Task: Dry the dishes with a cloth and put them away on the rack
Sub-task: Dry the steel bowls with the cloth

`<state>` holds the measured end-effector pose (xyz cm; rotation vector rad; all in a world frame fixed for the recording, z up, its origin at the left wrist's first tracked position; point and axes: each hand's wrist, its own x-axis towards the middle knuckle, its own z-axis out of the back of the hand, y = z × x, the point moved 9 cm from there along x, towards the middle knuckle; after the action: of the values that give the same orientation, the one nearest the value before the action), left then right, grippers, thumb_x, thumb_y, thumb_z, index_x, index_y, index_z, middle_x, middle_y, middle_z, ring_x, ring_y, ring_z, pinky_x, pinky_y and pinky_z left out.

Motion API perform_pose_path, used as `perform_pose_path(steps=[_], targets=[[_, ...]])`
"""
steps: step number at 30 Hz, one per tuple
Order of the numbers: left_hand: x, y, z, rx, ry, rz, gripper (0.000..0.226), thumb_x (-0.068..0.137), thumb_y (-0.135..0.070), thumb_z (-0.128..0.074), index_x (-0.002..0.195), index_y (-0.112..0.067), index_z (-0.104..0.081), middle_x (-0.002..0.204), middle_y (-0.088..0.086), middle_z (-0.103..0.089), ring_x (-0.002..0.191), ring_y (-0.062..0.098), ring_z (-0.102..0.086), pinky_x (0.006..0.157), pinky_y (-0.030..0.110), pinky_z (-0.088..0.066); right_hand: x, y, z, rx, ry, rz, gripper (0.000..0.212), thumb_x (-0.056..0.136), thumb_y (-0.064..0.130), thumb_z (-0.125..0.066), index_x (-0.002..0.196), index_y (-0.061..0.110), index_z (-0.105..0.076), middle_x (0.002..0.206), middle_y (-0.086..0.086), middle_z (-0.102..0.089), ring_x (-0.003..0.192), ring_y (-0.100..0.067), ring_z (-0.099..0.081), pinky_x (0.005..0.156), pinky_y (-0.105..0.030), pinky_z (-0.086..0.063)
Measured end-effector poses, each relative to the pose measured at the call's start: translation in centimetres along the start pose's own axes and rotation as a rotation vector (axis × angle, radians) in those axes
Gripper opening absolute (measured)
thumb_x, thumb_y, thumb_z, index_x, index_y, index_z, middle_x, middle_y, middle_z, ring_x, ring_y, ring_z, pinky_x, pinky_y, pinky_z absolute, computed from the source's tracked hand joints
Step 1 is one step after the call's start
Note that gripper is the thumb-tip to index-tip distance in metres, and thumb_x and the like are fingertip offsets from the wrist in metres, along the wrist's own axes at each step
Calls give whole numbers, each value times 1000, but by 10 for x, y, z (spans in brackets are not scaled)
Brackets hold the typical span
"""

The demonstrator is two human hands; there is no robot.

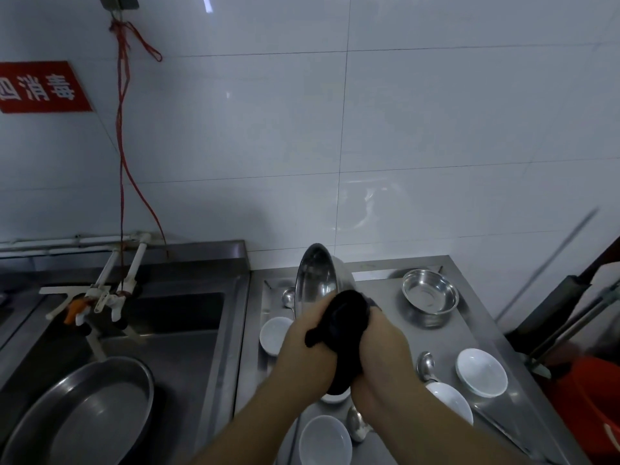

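Around the hands (339, 350) — white bowls (482, 371), spoons (426, 364)

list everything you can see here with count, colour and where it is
steel bowl: 1, silver, held tilted above the counter
cloth: 1, black, bunched between both hands against the held bowl
second steel bowl: 1, silver, upright at the counter's back right
small bowls: at least 4, white, spread over the counter
spoons: at least 3, silver, among the bowls
counter: 1, steel, right of the sink
large pan: 1, grey metal, in the sink at lower left
taps: 2, white, above the sink
sign: 1, red, on the wall tiles
left hand: grips the cloth
right hand: grips the cloth
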<state>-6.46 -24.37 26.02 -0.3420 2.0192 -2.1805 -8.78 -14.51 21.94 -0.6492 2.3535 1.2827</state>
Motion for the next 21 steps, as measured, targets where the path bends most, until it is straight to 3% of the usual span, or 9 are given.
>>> perform_pose_path(steps=[2, 5, 8, 10, 13, 15, 18, 21], targets=[[-1, 6, -8, 95, 53, 12, 29, 94, -36, -55, 115, -48, -72, 108, -11, -79, 106, 9, -74, 95, 32, -61, 2, 11, -1, -27, -22, 60, 35, 100, 36, -59, 83, 17, -84, 74, -4, -79, 69, -17, -78, 53, -30, -60], [-2, 0, -9, 246, 71, -5, 22, 91, -42, -53, 108, -44, -67, 97, -12, -76, 94, 9, -73, 90, 44, -62, 8, 30, -3, -142, -48, 170, 28, 97, 51, -65, 105, 27, -75, 98, -1, -79, 94, -20, -75, 70, -37, -57], [-6, -7, -10, 184, 98, -20, 30, 109, -21, -50, 120, -40, -70, 106, -10, -78, 104, 11, -73, 96, 40, -60, 19, 49, -1, -251, -47, 262, 19, 99, 51, -61, 96, 37, -73, 91, 7, -78, 93, -21, -75, 70, -36, -58], [-10, -7, -9, 111, 89, 13, 34, 114, -17, -43, 126, -32, -72, 111, -2, -78, 110, 20, -73, 98, 40, -60, 26, 57, -1, -253, -20, 279, 18, 101, 45, -61, 95, 42, -77, 92, 6, -80, 89, -20, -78, 72, -35, -60], [-11, -4, -1, -95, 23, 79, 36, 113, -11, -41, 117, -20, -76, 106, 13, -78, 103, 27, -76, 85, 32, -64, 36, 65, -4, -202, 30, 262, 21, 100, 34, -62, 108, 35, -82, 112, -1, -81, 102, -20, -77, 89, -38, -58], [-8, -2, 5, -209, -33, 118, 38, 113, -12, -41, 116, -21, -78, 105, 16, -79, 100, 28, -77, 81, 33, -64, 40, 65, -7, -182, 56, 236, 21, 96, 32, -65, 107, 31, -83, 112, 1, -80, 107, -21, -74, 96, -40, -54], [-4, 6, 14, -309, -126, 189, 34, 113, -16, -42, 129, -16, -72, 114, 19, -78, 112, 43, -73, 95, 55, -62, 39, 50, -6, -271, 13, 148, 16, 84, 33, -68, 88, 26, -82, 84, -3, -78, 92, -29, -72, 83, -40, -55], [1, 17, 25, -282, -180, 201, 33, 112, -21, -45, 133, -17, -70, 120, 13, -77, 117, 32, -73, 106, 58, -55, 27, 25, -7, -355, 25, 32, 29, 70, 34, -66, 83, 12, -79, 78, -15, -75, 70, -33, -71, 70, -45, -53]])
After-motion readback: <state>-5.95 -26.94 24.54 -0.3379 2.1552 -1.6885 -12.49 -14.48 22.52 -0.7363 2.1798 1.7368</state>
